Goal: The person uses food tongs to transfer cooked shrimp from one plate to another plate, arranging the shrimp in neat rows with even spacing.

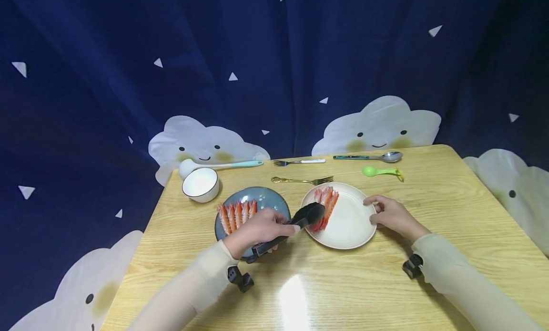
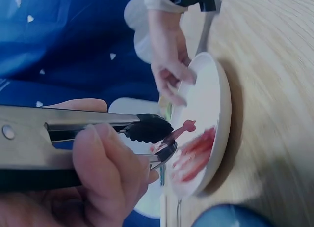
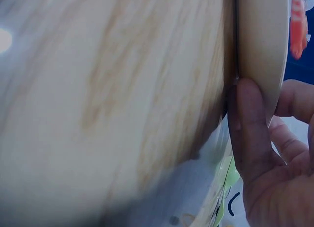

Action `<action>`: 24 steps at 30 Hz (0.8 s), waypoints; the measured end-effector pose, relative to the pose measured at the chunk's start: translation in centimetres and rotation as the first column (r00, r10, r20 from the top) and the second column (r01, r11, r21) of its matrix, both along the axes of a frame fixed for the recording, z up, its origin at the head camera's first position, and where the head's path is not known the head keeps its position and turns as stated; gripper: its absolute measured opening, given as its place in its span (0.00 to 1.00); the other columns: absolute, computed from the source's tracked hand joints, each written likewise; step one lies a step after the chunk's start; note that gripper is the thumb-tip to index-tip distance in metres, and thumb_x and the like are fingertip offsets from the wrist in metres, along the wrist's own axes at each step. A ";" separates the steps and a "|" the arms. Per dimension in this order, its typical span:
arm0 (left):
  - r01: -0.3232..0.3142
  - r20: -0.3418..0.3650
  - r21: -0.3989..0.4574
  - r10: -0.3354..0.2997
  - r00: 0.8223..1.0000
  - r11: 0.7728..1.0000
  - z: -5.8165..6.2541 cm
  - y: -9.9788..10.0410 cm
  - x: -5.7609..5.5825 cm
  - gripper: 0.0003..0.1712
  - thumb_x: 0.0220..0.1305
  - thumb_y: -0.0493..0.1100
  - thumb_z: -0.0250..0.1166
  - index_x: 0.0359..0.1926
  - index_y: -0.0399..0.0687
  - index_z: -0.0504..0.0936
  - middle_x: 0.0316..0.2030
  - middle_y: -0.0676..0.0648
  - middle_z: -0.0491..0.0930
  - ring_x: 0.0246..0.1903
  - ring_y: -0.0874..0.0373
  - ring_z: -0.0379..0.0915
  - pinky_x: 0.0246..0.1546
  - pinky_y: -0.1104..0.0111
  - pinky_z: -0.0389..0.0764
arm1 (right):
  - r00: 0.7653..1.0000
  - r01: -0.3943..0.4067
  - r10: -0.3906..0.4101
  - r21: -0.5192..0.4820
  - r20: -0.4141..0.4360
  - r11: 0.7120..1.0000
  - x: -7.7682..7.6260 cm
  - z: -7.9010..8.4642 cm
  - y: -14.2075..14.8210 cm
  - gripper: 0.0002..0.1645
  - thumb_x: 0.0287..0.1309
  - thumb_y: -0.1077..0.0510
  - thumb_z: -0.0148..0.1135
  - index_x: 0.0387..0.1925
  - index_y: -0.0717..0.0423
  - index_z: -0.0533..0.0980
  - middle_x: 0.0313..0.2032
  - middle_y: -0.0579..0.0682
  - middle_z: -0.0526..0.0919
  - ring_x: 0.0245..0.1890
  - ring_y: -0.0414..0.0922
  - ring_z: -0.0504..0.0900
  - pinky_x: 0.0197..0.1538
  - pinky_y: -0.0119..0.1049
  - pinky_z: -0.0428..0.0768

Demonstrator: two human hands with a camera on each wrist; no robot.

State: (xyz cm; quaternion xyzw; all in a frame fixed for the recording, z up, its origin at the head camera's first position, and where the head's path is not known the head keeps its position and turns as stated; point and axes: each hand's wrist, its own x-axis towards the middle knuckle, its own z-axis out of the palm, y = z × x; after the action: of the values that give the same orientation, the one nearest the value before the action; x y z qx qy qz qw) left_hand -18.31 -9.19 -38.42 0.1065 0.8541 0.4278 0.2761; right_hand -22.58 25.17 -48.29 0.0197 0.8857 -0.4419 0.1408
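Observation:
My left hand [image 1: 261, 226] grips a pair of kitchen tongs [image 1: 306, 215] with black tips. Between the tips, in the left wrist view, is a red shrimp [image 2: 185, 128], held over the white plate [image 1: 349, 226]. Several red-and-white shrimp [image 1: 328, 207] lie side by side on the left part of that plate. At the plate's right rim, my right hand [image 1: 393, 218] pinches the edge between thumb and fingers; the right wrist view shows digits on both sides of the rim. A blue plate [image 1: 274, 200] with several shrimp [image 1: 236, 214] is partly hidden under my left hand.
A white bowl [image 1: 200, 184] stands at the back left, near a ladle [image 1: 231, 164] with a light-blue handle. Behind the plates lie a gold fork [image 1: 300, 181], a white-handled fork [image 1: 300, 161], a metal spoon [image 1: 369, 157] and a small green spoon [image 1: 381, 171]. A dark curtain [image 1: 257, 49] hangs behind.

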 end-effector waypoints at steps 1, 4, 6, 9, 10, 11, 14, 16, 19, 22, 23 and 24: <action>0.009 0.003 -0.001 -0.009 1.000 1.000 -0.2 0.6 -0.2 0.19 0.48 0.57 0.63 0.24 0.45 0.78 0.13 0.46 0.71 0.10 0.55 0.69 0.12 0.63 0.73 | 1.000 0.008 -0.008 0.000 0.000 1.000 0.0 0.0 0.0 0.29 0.39 0.66 0.58 0.50 0.55 0.67 0.29 0.54 0.68 0.26 0.45 0.71 0.29 0.36 0.75; 0.034 0.024 -0.004 -0.034 0.999 0.999 -0.6 2.2 -0.8 0.19 0.48 0.56 0.64 0.25 0.44 0.79 0.14 0.45 0.72 0.10 0.55 0.69 0.12 0.64 0.73 | 1.000 0.003 -0.003 0.002 -0.011 1.000 0.0 -0.1 0.1 0.29 0.40 0.67 0.57 0.50 0.56 0.67 0.29 0.54 0.68 0.26 0.45 0.71 0.28 0.36 0.75; 0.047 0.036 -0.009 -0.046 0.998 0.999 -1.0 3.0 -1.1 0.20 0.48 0.57 0.64 0.26 0.43 0.80 0.14 0.45 0.72 0.10 0.55 0.69 0.12 0.64 0.73 | 1.000 0.007 -0.007 0.003 -0.013 1.000 0.0 -0.2 0.2 0.29 0.39 0.67 0.57 0.50 0.55 0.67 0.29 0.54 0.67 0.26 0.45 0.70 0.28 0.36 0.75; 0.052 0.059 -0.003 -0.052 0.997 0.999 -1.4 3.8 -1.5 0.21 0.47 0.56 0.64 0.26 0.41 0.80 0.14 0.45 0.72 0.10 0.55 0.68 0.12 0.64 0.72 | 1.000 0.011 -0.011 0.000 -0.014 1.000 0.0 -0.2 0.2 0.29 0.39 0.66 0.57 0.49 0.54 0.68 0.29 0.54 0.67 0.25 0.45 0.70 0.27 0.36 0.75; 0.046 0.065 -0.002 -0.045 0.997 0.999 -1.6 3.9 -1.5 0.21 0.47 0.56 0.65 0.27 0.41 0.80 0.14 0.45 0.72 0.10 0.56 0.68 0.12 0.64 0.73 | 1.000 0.012 -0.012 0.001 -0.011 1.000 -0.1 -0.3 0.2 0.28 0.39 0.66 0.57 0.49 0.54 0.68 0.29 0.54 0.66 0.25 0.45 0.70 0.27 0.35 0.75; 0.039 0.070 -0.001 -0.039 0.997 0.999 -1.7 4.0 -1.6 0.21 0.47 0.56 0.65 0.26 0.41 0.80 0.13 0.45 0.72 0.09 0.56 0.68 0.12 0.64 0.73 | 1.000 0.016 -0.016 0.003 -0.010 1.000 -0.1 -0.3 0.1 0.28 0.39 0.66 0.58 0.49 0.53 0.68 0.28 0.54 0.66 0.25 0.45 0.69 0.27 0.35 0.74; 0.027 0.075 -0.002 -0.027 0.997 1.000 -2.1 4.0 -1.7 0.21 0.47 0.56 0.65 0.25 0.40 0.79 0.12 0.44 0.72 0.09 0.56 0.68 0.12 0.64 0.72 | 1.000 0.005 -0.005 -0.006 -0.015 1.000 -0.2 -0.4 0.2 0.28 0.40 0.66 0.58 0.49 0.54 0.68 0.28 0.54 0.66 0.25 0.46 0.69 0.27 0.36 0.74; 0.023 0.067 -0.011 -0.023 0.997 1.000 -2.2 4.0 -1.7 0.21 0.47 0.55 0.65 0.23 0.40 0.78 0.12 0.44 0.71 0.09 0.56 0.67 0.11 0.65 0.72 | 1.000 0.000 0.000 -0.015 -0.021 1.000 -0.2 -0.5 0.2 0.28 0.39 0.66 0.58 0.49 0.54 0.68 0.28 0.54 0.67 0.24 0.46 0.70 0.27 0.36 0.74; 0.019 0.053 -0.025 -0.017 0.998 1.000 -2.2 4.0 -1.7 0.21 0.47 0.55 0.65 0.20 0.40 0.77 0.11 0.45 0.71 0.08 0.56 0.67 0.11 0.65 0.72 | 0.999 -0.013 0.013 -0.023 -0.035 1.000 -0.3 -0.5 0.5 0.28 0.39 0.67 0.58 0.49 0.55 0.68 0.27 0.54 0.69 0.24 0.46 0.70 0.27 0.36 0.74; 0.032 0.018 -0.071 -0.030 0.999 0.997 -2.0 4.0 -1.5 0.21 0.47 0.57 0.64 0.17 0.44 0.76 0.10 0.46 0.72 0.09 0.56 0.68 0.11 0.66 0.71 | 0.999 -0.017 0.016 -0.027 -0.042 0.999 -0.3 -0.6 0.6 0.28 0.39 0.67 0.58 0.49 0.55 0.69 0.27 0.54 0.69 0.24 0.45 0.71 0.27 0.36 0.74; 0.040 -0.003 -0.092 -0.040 0.999 0.995 -1.9 4.1 -1.4 0.21 0.47 0.58 0.64 0.16 0.45 0.75 0.09 0.47 0.72 0.09 0.57 0.68 0.11 0.66 0.70 | 0.999 -0.019 0.018 -0.032 -0.041 0.999 -0.2 -0.6 0.6 0.28 0.39 0.67 0.58 0.49 0.56 0.68 0.28 0.54 0.70 0.24 0.46 0.71 0.27 0.36 0.74; 0.048 -0.029 -0.117 -0.052 0.998 0.992 -1.8 4.1 -1.3 0.21 0.46 0.58 0.64 0.15 0.46 0.75 0.09 0.48 0.72 0.09 0.58 0.67 0.11 0.66 0.69 | 0.999 -0.020 0.018 -0.039 -0.038 0.999 -0.2 -0.6 0.5 0.28 0.39 0.67 0.58 0.49 0.56 0.68 0.28 0.55 0.70 0.25 0.46 0.71 0.27 0.36 0.75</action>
State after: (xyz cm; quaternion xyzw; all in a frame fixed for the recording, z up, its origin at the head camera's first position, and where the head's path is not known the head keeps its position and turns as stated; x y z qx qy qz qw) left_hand -19.60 -5.09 -40.26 0.1184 0.8788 0.3685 0.2790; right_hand -22.79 25.71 -48.86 0.0000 0.8794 -0.4583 0.1285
